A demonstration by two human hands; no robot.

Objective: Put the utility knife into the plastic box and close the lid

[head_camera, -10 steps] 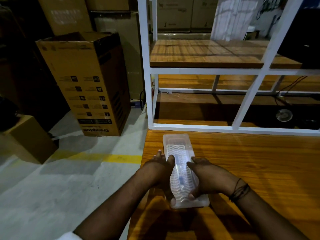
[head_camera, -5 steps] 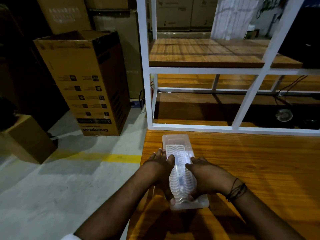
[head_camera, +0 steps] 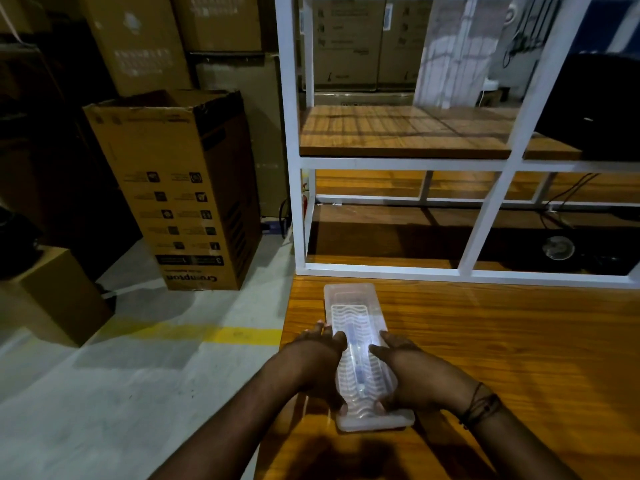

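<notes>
On the wooden table (head_camera: 502, 341) lies the long plastic box (head_camera: 360, 358), its lid down; left hand (head_camera: 320, 368) and right hand (head_camera: 408, 375) press flat along its sides, clasping nothing; the utility knife (head_camera: 356, 362) shows dimly inside; uneven pressure could leave one edge unlatched.

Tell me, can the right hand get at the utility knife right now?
Probably not directly. The utility knife lies inside the plastic box under the clear lid, and both the right hand and left hand rest on that lid.
</notes>
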